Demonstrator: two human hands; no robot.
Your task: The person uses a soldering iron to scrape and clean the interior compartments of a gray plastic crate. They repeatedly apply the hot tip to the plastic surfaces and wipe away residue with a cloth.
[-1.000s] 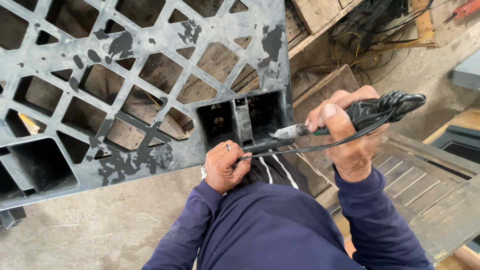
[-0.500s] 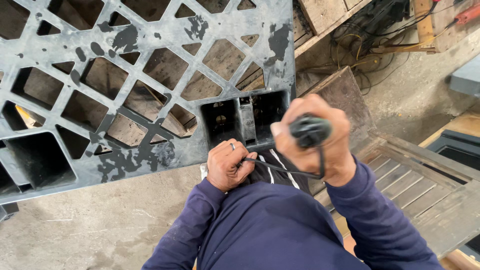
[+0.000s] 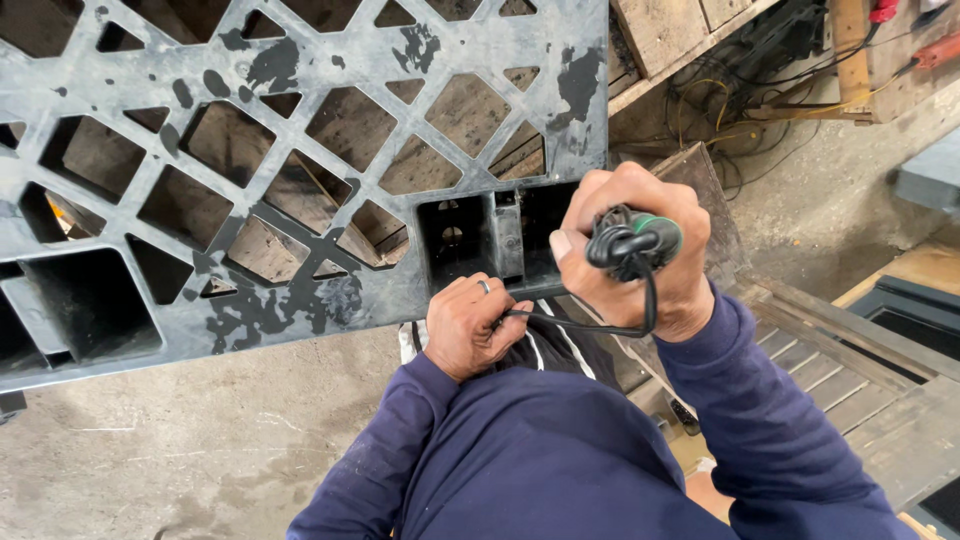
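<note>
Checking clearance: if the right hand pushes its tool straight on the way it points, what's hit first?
Likely the grey plastic pallet: the right hand aims its corded tool at the pallet's block pocket. The tip is hidden, so contact is unclear.

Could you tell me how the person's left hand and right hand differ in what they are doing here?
The right hand is raised and fisted round a black tool handle, while the left hand sits lower by the pallet edge. The left hand pinches the black cord and wears a ring; the right shows none. Both come from navy sleeves.
</note>
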